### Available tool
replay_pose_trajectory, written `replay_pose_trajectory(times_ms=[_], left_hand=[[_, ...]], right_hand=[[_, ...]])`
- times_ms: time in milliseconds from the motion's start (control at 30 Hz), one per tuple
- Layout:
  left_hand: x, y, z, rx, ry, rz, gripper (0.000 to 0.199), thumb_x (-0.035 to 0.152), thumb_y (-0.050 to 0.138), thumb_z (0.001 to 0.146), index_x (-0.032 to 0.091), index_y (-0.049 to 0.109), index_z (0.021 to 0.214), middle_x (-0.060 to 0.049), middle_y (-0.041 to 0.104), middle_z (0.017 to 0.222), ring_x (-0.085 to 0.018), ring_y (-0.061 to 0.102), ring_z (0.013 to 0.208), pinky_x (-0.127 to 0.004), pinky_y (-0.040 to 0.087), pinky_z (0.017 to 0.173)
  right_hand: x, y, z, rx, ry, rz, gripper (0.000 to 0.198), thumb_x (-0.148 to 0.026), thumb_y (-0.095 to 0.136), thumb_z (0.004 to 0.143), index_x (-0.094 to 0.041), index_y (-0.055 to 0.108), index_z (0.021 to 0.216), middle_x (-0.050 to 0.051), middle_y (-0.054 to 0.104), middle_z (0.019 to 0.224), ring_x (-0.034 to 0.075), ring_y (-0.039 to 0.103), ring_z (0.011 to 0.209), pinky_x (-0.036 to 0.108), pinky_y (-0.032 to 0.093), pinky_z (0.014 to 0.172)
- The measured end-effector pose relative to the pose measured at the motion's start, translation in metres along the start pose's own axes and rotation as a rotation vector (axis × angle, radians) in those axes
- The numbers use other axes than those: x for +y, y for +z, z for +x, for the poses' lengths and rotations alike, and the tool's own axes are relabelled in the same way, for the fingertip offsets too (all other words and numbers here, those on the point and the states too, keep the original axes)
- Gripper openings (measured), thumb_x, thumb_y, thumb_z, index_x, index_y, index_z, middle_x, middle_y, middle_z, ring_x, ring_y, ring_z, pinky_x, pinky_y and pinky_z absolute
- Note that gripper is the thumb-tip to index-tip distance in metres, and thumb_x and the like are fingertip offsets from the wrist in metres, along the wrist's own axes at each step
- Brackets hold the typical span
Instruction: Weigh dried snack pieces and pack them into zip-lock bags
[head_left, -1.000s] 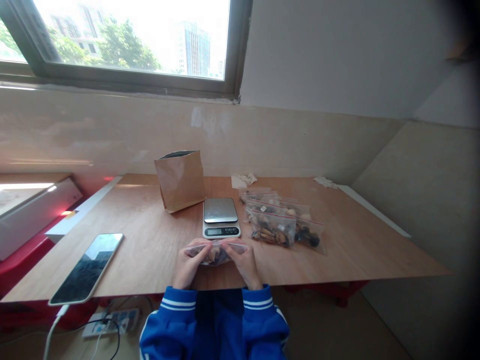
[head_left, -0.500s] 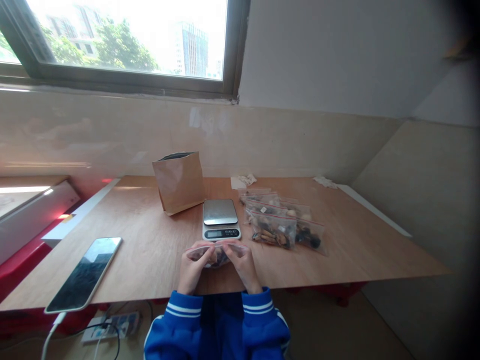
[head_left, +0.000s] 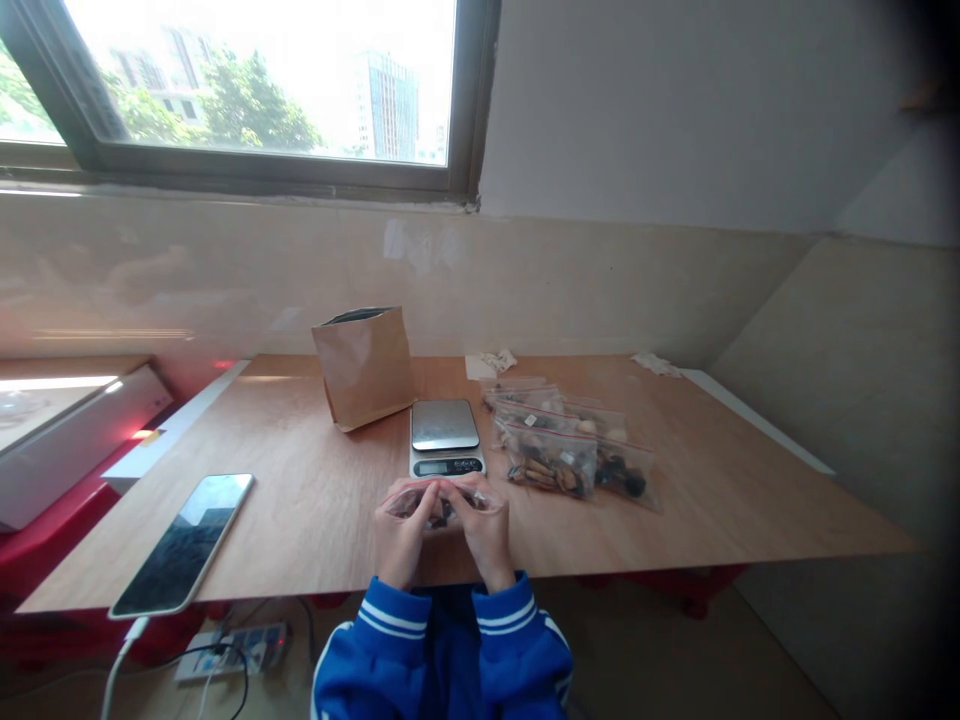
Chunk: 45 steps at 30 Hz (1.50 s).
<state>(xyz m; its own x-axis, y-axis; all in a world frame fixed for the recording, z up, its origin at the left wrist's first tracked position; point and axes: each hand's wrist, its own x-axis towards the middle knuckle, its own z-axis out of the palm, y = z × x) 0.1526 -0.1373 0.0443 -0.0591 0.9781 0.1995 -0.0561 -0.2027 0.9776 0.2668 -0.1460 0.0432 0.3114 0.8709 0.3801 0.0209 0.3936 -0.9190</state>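
Between my two hands is a clear zip bag [head_left: 441,512] with a pinkish top edge, holding dark and pale pieces too small to name. My left hand [head_left: 399,532] grips the bag's left side, its thumb at the top edge. Gripping the right side, my right hand [head_left: 486,530] has its thumb close to the other, near the middle of the edge. Just beyond the hands sits a kitchen scale [head_left: 445,428] with a steel plate and a small display. My fingers behind the bag are partly hidden.
Several filled zip bags [head_left: 551,465] overlap right of the scale. An upright brown paper bag [head_left: 366,370] with its top open stands behind left. A phone [head_left: 184,545] on a white cable lies at the left table edge. Crumpled tissue [head_left: 499,360] lies near the wall.
My thumbs have come closer together at the middle of the bag's top edge. The whole view has shifted slightly; the scale, paper bag and other zip bags stay in place.
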Motion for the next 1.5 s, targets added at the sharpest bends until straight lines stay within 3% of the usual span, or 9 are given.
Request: replay_pose_trajectory(times_ms=[200,533,633,767,933,1100,1267,1400,1500], left_hand=[[0.010,0.010,-0.004,-0.057,-0.065,-0.072,0.038,0.048,0.058,0.080,0.014,0.074,0.089,-0.009,0.072,0.090,-0.023,0.066,0.089,-0.031,0.051,0.080],[0.033,0.017,-0.001,0.009,-0.274,-0.165,0.059,0.061,0.049,0.079,0.009,0.074,0.083,-0.013,0.073,0.083,-0.024,0.069,0.077,-0.036,0.051,0.080],[0.034,0.020,0.000,-0.077,-0.290,-0.148,0.063,0.064,0.043,0.081,0.010,0.074,0.088,-0.014,0.073,0.089,-0.025,0.068,0.084,-0.037,0.050,0.084],[0.026,0.017,0.002,-0.194,-0.255,-0.054,0.064,0.064,0.034,0.084,0.013,0.071,0.098,-0.012,0.070,0.102,-0.025,0.063,0.098,-0.037,0.046,0.089],[0.008,0.007,0.006,-0.294,-0.302,0.072,0.056,0.061,0.040,0.083,0.014,0.069,0.092,-0.013,0.068,0.103,-0.022,0.063,0.090,-0.035,0.045,0.081],[0.001,0.009,0.004,-0.326,-0.278,0.061,0.049,0.058,0.044,0.083,0.015,0.068,0.090,-0.011,0.069,0.094,-0.019,0.062,0.080,-0.032,0.045,0.075],[-0.007,0.005,0.006,-0.289,-0.267,0.045,0.048,0.057,0.048,0.082,0.014,0.068,0.090,-0.011,0.068,0.087,-0.018,0.062,0.076,-0.031,0.046,0.071],[-0.013,-0.017,0.015,-0.216,-0.248,0.061,0.048,0.057,0.048,0.081,0.014,0.067,0.091,-0.008,0.065,0.081,-0.015,0.060,0.070,-0.024,0.044,0.058],[-0.017,-0.042,0.021,-0.176,-0.315,0.066,0.051,0.060,0.052,0.077,0.014,0.066,0.093,-0.002,0.058,0.067,-0.009,0.047,0.050,-0.018,0.030,0.040]], right_hand=[[0.002,-0.016,0.000,0.051,0.000,-0.054,0.025,-0.036,0.056,0.087,-0.016,0.070,0.079,0.005,0.069,0.079,0.019,0.064,0.077,0.030,0.050,0.073],[0.008,-0.016,0.002,0.225,-0.065,-0.203,0.034,-0.046,0.054,0.086,-0.015,0.067,0.078,0.005,0.066,0.069,0.017,0.060,0.064,0.026,0.047,0.062],[0.007,-0.022,0.004,0.225,-0.043,-0.189,0.037,-0.049,0.056,0.083,-0.014,0.067,0.081,0.007,0.067,0.072,0.018,0.061,0.065,0.027,0.048,0.062],[-0.001,-0.054,0.010,0.404,0.023,-0.206,0.040,-0.052,0.053,0.083,-0.013,0.065,0.081,0.006,0.066,0.068,0.018,0.061,0.062,0.026,0.049,0.060],[-0.003,-0.113,0.025,0.633,0.092,-0.467,0.046,-0.055,0.050,0.083,-0.013,0.068,0.085,0.010,0.068,0.068,0.023,0.064,0.067,0.030,0.047,0.065],[0.015,-0.145,0.046,0.568,-0.050,-0.768,0.056,-0.050,0.055,0.081,-0.012,0.054,0.122,0.017,0.067,0.098,0.028,0.062,0.084,0.038,0.045,0.075],[0.025,-0.142,0.043,0.652,-0.253,-1.021,0.056,-0.040,0.050,0.087,-0.009,0.043,0.133,0.025,0.049,0.126,0.035,0.044,0.119,0.050,0.035,0.095],[0.043,-0.136,0.031,0.407,-0.301,-1.084,0.047,-0.038,0.044,0.090,-0.014,0.049,0.130,0.018,0.041,0.138,0.031,0.035,0.130,0.049,0.032,0.103],[0.061,-0.140,0.026,0.247,-0.230,-1.155,0.043,-0.040,0.037,0.093,-0.016,0.058,0.122,0.016,0.042,0.140,0.032,0.033,0.132,0.053,0.031,0.103]])
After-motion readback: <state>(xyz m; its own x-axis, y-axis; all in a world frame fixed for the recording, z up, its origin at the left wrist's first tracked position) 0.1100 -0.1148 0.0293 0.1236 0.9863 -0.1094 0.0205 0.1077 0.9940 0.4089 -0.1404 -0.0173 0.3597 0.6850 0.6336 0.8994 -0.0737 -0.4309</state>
